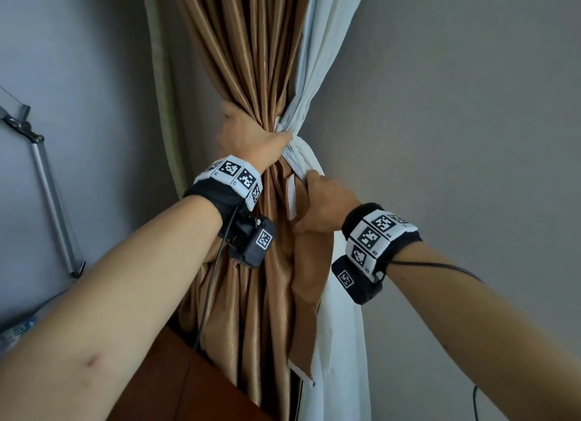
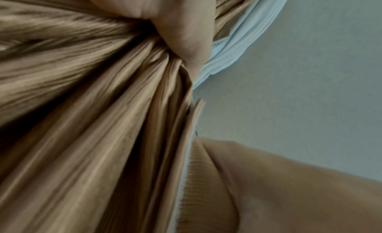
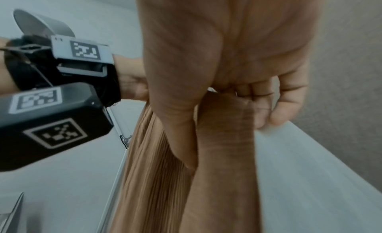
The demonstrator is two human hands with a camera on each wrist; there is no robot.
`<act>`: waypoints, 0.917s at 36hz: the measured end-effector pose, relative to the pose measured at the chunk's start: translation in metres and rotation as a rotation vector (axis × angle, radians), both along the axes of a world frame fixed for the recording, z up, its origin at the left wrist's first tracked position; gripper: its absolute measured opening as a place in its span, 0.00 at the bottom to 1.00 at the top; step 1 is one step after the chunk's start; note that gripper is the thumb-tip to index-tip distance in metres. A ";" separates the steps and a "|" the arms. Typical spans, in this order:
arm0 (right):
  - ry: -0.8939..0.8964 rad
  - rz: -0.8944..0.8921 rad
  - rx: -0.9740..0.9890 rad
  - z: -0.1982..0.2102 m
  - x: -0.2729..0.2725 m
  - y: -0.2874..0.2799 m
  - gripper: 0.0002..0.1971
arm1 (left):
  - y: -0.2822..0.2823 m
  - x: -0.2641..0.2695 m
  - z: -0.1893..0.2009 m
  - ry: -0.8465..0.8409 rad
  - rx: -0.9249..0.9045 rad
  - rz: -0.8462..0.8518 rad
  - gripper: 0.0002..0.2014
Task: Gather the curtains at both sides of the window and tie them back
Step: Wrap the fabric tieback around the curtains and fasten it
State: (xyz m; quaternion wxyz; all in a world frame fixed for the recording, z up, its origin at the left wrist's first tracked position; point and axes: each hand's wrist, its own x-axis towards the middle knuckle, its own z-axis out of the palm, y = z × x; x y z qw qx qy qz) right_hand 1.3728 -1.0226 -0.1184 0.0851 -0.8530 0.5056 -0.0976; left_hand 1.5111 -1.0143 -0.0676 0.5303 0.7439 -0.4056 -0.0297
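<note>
The left hand (image 1: 248, 137) clamps the brown curtain (image 1: 251, 59) and white sheer (image 1: 327, 43) into one waist at centre, freeing the right hand (image 1: 323, 206), at four o'clock, to pinch the tieback strap (image 1: 306, 263) for wrapping.

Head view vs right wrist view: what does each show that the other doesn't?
Head only: the left hand gripping the gathered brown curtain and white curtain at the waist, plus a wooden cabinet below.
Right wrist only: the curled fingers of the right hand from the palm side, pinching the brown tie strip.
Both: the right hand holding that strip, brown pleats, the left wrist camera.
</note>
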 end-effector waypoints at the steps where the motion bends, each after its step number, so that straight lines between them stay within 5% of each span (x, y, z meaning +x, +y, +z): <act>1: -0.005 0.000 0.000 -0.001 0.001 0.002 0.36 | 0.001 0.000 0.000 0.001 0.000 0.000 0.44; 17: -0.147 -0.097 0.014 0.020 -0.030 -0.014 0.09 | -0.001 0.003 0.001 0.005 0.006 -0.036 0.45; 25: -0.163 -0.156 -0.141 0.022 -0.048 -0.018 0.11 | 0.004 0.008 0.002 0.042 -0.017 -0.080 0.47; 29: -0.200 -0.107 -0.070 0.026 -0.048 -0.017 0.07 | 0.006 0.012 0.002 0.044 -0.018 -0.086 0.49; 33: -0.185 -0.082 -0.025 0.026 -0.039 -0.015 0.18 | 0.009 0.018 0.001 0.043 -0.011 -0.100 0.48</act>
